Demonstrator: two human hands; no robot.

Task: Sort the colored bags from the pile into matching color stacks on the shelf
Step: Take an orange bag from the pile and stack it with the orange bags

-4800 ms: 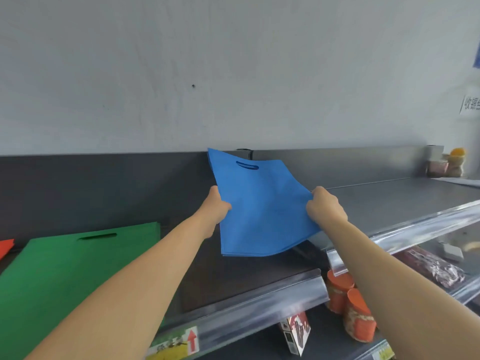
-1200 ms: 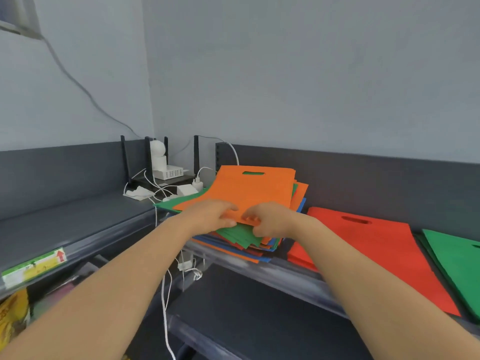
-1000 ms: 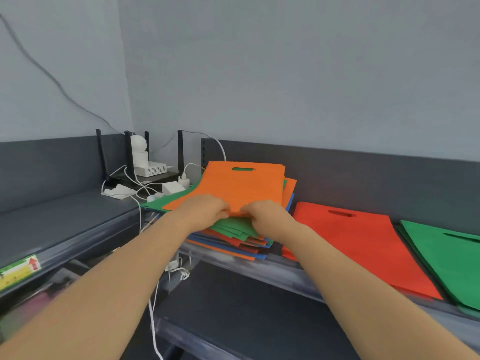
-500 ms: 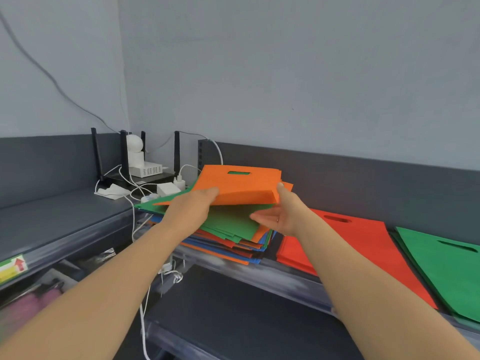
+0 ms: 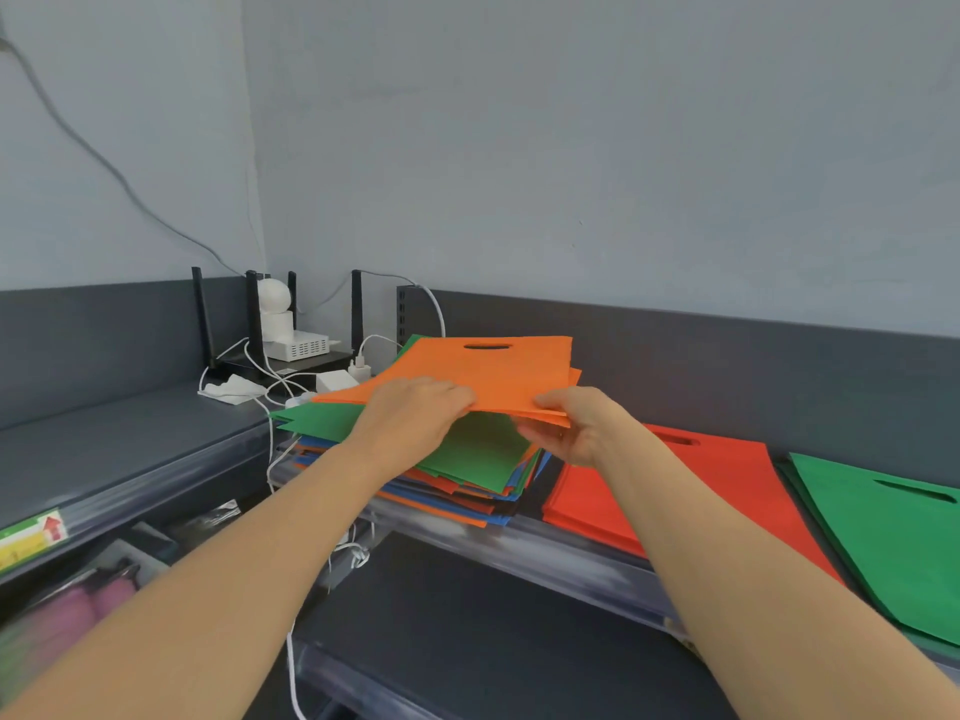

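An orange bag with a cut-out handle is lifted at its near edge off the mixed pile of green, blue, red and orange bags on the shelf. My left hand grips the orange bag's near left edge. My right hand pinches its near right corner, thumb on top. A green bag lies exposed just beneath. Right of the pile lies a red stack, and further right a green stack.
A router with black antennas, a small white camera, chargers and white cables crowd the shelf corner behind the pile. The dark shelf runs to the left. A lower shelf lies below, with packaged goods at the bottom left.
After placing a blue bag I turned to the pile. Both hands took the top orange bag's near edge and raised it, uncovering the green bag beneath.
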